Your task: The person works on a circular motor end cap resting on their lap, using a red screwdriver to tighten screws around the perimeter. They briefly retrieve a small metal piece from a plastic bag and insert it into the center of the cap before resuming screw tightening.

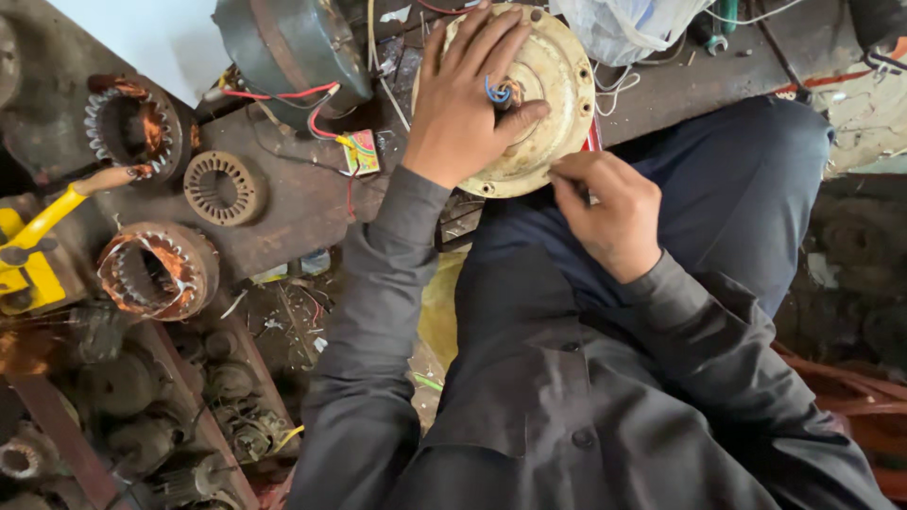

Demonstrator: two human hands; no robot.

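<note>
Cream-coloured round motor cover (543, 104) lies flat at the near edge of the workbench (283, 203), just above the person's lap, with short blue wires (497, 93) sticking up at its centre. Left hand (468, 99) is the nearer one: it rests spread across the cover's top, fingers fanned, thumb beside the wires. Right hand (609, 212) sits at the cover's lower rim, fingertips drawn together, pinching at the edge.

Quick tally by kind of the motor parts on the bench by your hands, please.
Copper-wound stators: 2
Bare stator core: 1
Cream round motor cover, left hand flat on it, right hand at its edge: 1
Dark motor housing with red wires: 1
Total: 5
</note>
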